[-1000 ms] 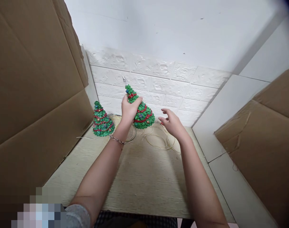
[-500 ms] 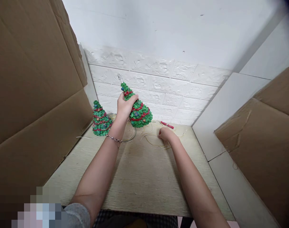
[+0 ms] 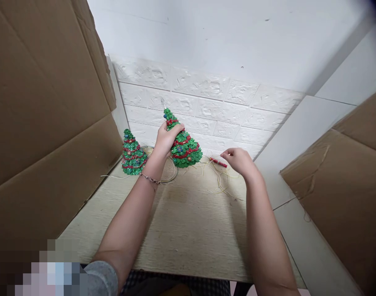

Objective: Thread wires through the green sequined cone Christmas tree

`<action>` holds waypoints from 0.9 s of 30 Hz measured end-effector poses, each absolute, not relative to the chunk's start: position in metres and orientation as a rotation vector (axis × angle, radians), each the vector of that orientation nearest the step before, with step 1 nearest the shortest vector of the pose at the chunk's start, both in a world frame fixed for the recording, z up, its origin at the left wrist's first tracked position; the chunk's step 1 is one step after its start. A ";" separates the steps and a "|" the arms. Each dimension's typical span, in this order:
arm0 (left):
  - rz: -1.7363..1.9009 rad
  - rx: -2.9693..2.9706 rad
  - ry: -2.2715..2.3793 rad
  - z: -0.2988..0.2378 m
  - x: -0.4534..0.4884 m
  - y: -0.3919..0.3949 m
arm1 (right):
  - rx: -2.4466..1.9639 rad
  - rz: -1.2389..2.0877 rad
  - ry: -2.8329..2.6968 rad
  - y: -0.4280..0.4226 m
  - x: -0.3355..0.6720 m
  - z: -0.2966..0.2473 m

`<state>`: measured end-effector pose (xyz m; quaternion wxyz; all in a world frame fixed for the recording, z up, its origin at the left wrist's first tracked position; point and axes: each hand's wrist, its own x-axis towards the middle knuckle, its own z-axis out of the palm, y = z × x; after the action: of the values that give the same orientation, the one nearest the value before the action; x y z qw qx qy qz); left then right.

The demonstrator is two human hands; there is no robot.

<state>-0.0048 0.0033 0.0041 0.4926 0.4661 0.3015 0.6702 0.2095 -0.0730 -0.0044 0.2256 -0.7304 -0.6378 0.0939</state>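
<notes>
The right hand (image 3: 240,161) has lifted off the loose pale wire (image 3: 220,176) and hangs relaxed and half-open above it, just beside a red pen (image 3: 218,162). The left hand (image 3: 167,139) grips the tilted green tree (image 3: 186,151), with a smaller tree (image 3: 132,154) standing just left of it.
</notes>
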 end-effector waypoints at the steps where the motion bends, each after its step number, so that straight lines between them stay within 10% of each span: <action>1: 1.610 1.131 0.731 0.004 -0.004 0.002 | -1.984 0.188 -1.714 -0.077 0.210 -0.001; 27: 1.466 1.031 0.718 -0.006 0.010 -0.002 | -1.083 -0.262 -1.376 -0.086 0.164 0.001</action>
<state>0.0098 -0.0020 -0.0061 0.5690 0.4392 0.3059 0.6243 0.1643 -0.0861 0.0014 0.6331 -0.4736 -0.6015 -0.1145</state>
